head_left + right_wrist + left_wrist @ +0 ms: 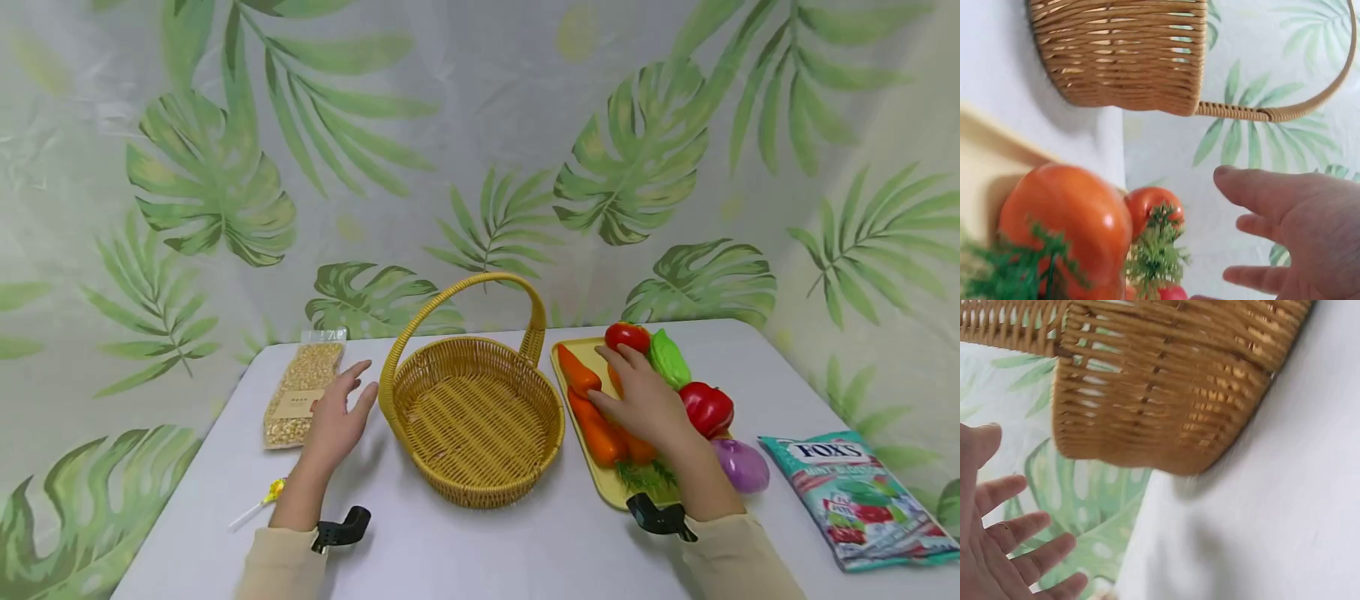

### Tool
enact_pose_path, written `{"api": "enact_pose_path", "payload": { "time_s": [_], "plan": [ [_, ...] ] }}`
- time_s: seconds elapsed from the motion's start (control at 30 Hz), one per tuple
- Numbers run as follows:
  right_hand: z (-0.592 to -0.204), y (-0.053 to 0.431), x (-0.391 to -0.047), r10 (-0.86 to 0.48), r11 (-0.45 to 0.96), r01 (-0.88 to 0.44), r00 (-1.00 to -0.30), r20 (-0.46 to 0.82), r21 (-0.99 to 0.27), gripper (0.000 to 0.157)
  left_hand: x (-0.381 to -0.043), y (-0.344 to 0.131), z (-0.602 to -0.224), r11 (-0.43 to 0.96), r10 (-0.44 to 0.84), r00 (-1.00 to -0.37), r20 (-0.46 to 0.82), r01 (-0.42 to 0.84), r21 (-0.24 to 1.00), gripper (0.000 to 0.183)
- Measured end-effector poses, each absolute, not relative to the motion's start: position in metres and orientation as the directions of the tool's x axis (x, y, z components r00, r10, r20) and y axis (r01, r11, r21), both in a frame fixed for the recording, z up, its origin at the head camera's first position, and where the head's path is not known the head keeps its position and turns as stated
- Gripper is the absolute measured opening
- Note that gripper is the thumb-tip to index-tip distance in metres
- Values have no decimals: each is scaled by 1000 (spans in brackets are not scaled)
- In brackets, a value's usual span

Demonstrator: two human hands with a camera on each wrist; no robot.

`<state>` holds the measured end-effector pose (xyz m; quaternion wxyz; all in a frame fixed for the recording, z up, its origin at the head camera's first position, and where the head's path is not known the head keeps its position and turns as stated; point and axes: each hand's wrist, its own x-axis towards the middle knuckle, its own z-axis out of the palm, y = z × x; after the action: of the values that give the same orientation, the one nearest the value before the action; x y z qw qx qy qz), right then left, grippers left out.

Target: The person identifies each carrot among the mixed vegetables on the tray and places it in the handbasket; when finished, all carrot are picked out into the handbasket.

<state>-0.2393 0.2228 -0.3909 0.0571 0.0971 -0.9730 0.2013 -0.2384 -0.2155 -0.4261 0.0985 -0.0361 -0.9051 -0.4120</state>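
Note:
A round wicker basket (480, 425) with a tall arched handle stands mid-table. My left hand (337, 425) hovers between it and a clear bag of pale kernels (309, 367), fingers spread and holding nothing. In the left wrist view, that hand (1010, 544) is apart from the basket's woven side (1147, 394). My right hand (645, 400) is above a yellow tray (611, 492), its fingers extended over orange carrots (600, 437) with green tops. The right wrist view shows the right hand (1316, 225) apart from the carrots (1072, 219), with nothing in its grasp.
Around the tray's right side are a tomato (627, 337), a green ridged vegetable (669, 358), a red bell pepper (707, 408) and a purple onion (741, 467). A Fox's candy bag (862, 500) lies far right. A yellow-topped lollipop (258, 504) lies near the left forearm.

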Motion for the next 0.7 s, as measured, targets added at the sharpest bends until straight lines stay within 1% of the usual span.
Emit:
{"api": "enact_pose_path", "payload": {
  "time_s": [0.1,0.17,0.27,0.33,0.43,0.5,0.6,0.7],
  "plan": [
    [-393,220,-245,-178,886,-221,-974,140,-408,76,-245,-208,-433,452,-36,-991,127,97,887,58],
    [-395,218,-249,-181,874,-220,-975,130,-433,74,-250,-202,-437,302,-30,-997,78,65,951,58],
    [-401,215,-255,-170,843,-196,-981,99,-500,70,-255,-193,-445,106,-11,-999,31,30,994,56],
    [-405,213,-259,-166,816,-180,-983,75,-549,69,-257,-188,-451,4,4,-1000,29,29,1000,54],
    [-411,212,-263,-169,773,-164,-984,51,-613,65,-258,-182,-458,-89,36,-999,36,32,995,51],
    [-414,212,-265,-179,757,-172,-982,53,-630,62,-258,-178,-461,-118,70,-996,53,45,992,52],
    [-418,213,-267,-195,753,-198,-978,75,-628,57,-257,-173,-464,-153,103,-993,63,46,987,54],
    [-421,214,-268,-205,756,-225,-973,104,-615,51,-257,-171,-468,-188,101,-993,67,47,981,56]
  ]
}}
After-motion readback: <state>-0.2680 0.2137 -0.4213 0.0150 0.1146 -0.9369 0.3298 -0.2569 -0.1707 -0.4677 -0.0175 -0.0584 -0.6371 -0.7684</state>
